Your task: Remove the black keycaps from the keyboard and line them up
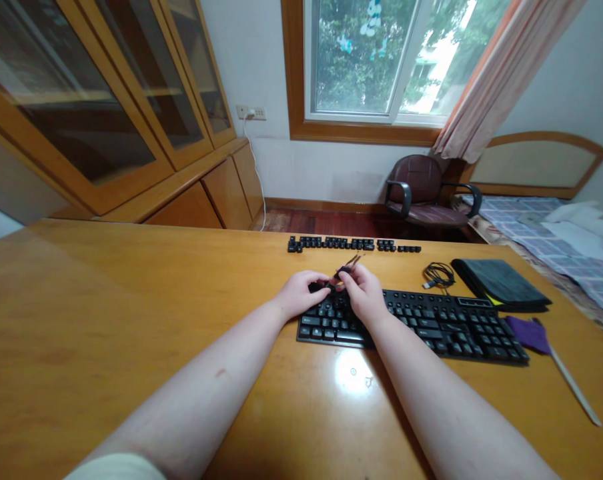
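Observation:
A black keyboard (431, 323) lies on the wooden desk (106, 320). Both hands meet over its upper left part. My left hand (300, 293) is closed, its fingers pinching a small black keycap (317, 287) just above the keys. My right hand (364, 291) is closed on a thin wire keycap puller (349, 265) whose prongs stick up and away from me. A row of removed black keycaps (354, 244) lines the desk's far edge behind the hands.
A coiled black cable (439, 274) and a folded dark cloth (501, 283) lie beyond the keyboard's right end. A purple cloth (530, 332) and a thin white stick (574, 388) lie at the right. A chair (426, 190) and bed stand beyond the desk.

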`<state>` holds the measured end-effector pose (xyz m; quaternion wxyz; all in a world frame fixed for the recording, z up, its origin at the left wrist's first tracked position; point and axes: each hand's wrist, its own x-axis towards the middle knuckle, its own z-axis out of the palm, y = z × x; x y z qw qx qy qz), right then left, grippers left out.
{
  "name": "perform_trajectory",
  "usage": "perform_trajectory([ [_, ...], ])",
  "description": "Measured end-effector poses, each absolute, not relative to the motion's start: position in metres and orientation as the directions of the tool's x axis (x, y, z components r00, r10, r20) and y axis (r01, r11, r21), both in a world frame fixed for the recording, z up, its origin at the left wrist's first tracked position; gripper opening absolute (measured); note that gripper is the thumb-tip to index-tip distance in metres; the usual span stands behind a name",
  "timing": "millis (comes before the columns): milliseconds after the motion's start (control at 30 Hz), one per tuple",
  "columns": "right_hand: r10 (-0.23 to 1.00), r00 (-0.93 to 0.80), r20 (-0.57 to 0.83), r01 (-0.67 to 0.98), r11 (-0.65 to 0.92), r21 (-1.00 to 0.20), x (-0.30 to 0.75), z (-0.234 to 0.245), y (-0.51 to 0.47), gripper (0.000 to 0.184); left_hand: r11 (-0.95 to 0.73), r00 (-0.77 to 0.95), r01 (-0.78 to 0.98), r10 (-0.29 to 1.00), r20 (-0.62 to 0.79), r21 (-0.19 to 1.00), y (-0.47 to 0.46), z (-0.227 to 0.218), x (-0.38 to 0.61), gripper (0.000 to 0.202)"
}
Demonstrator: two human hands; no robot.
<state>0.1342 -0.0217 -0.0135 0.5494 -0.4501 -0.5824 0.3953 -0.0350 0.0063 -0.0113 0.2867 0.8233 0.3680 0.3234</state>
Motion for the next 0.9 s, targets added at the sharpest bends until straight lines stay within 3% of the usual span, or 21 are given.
perform_trajectory([
  [233,0.952,-0.006,0.307,0.134,0.305,-0.943,0.133,-0.012,-0.022,0.022,-0.479,0.497,0.336,0.822,0.279,0.811,0.008,-0.014,-0.036,0.025],
  [433,0.941,-0.011,0.339,0.130,0.338,-0.932,0.135,-0.013,-0.024,0.018,-0.250,0.485,0.132,0.860,0.158,0.959,0.011,-0.017,-0.037,0.027],
  [633,0.905,-0.100,0.413,0.216,0.425,-0.879,0.136,-0.007,-0.028,0.014,-0.120,0.452,0.078,0.889,0.072,0.990,0.014,-0.014,-0.038,0.024],
  [900,0.823,-0.156,0.546,0.315,0.565,-0.762,0.135,0.000,-0.030,0.016,-0.129,0.394,-0.002,0.911,0.120,0.992,0.016,-0.013,-0.038,0.021],
])
